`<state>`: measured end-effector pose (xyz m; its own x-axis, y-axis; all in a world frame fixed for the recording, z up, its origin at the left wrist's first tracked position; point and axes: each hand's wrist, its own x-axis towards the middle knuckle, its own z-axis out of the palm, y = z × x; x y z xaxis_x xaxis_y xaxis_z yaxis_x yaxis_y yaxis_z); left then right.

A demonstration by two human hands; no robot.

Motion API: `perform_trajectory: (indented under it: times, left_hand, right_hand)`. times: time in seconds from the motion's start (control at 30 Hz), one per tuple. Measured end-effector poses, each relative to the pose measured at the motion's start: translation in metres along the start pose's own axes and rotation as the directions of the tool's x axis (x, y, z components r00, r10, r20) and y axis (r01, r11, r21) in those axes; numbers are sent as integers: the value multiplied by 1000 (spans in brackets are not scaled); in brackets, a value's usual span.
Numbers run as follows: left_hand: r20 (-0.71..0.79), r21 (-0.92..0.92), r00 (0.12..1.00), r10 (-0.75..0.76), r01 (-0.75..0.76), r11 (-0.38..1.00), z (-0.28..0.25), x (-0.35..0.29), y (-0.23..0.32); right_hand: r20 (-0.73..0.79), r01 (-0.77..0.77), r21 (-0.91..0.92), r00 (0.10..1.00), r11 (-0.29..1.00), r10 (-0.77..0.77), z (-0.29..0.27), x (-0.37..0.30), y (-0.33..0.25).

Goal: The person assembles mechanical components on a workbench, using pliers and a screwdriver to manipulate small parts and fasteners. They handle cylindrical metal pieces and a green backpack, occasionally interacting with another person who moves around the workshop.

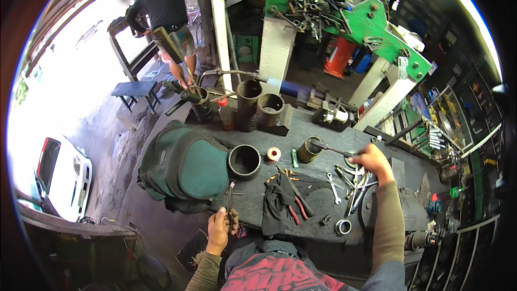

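My left hand (pixel 221 225) is at the near edge of the dark workbench (pixel 318 129), pinching a thin metal tool (pixel 230 194) that points up toward a black metal ring (pixel 244 161). My right hand (pixel 372 160) is stretched out to the right, holding a long dark rod (pixel 331 149) whose tip reaches a small brass-coloured cylinder (pixel 308 150). A heap of wrenches (pixel 353 180) lies just under that hand.
A green and black backpack (pixel 183 167) sits left on the bench. Red-handled pliers (pixel 295 207) and black gloves (pixel 277 196) lie near me. Steel sleeves (pixel 269 109), a lit torch flame (pixel 285 85) and a green press (pixel 371 21) stand behind. A person (pixel 167 11) stands far left.
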<state>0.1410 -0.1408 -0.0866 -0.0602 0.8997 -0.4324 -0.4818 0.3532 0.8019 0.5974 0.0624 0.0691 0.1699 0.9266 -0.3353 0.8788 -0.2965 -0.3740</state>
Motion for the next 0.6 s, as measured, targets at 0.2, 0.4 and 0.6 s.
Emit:
perform_trajectory:
  times: [0.2,0.4,0.6]
  left_hand:
    - [-61,-29,998,13,-14,999,-12,4,8]
    - [49,82,997,62,-66,994,7,11,35]
    - [-3,72,994,111,-110,991,4,-5,35]
  right_hand:
    - [19,-2,794,1000,608,-22,56,-46,-20]
    - [-85,98,989,989,111,-122,131,-13,-158]
    - [-100,96,993,994,-74,-53,179,-4,-242]
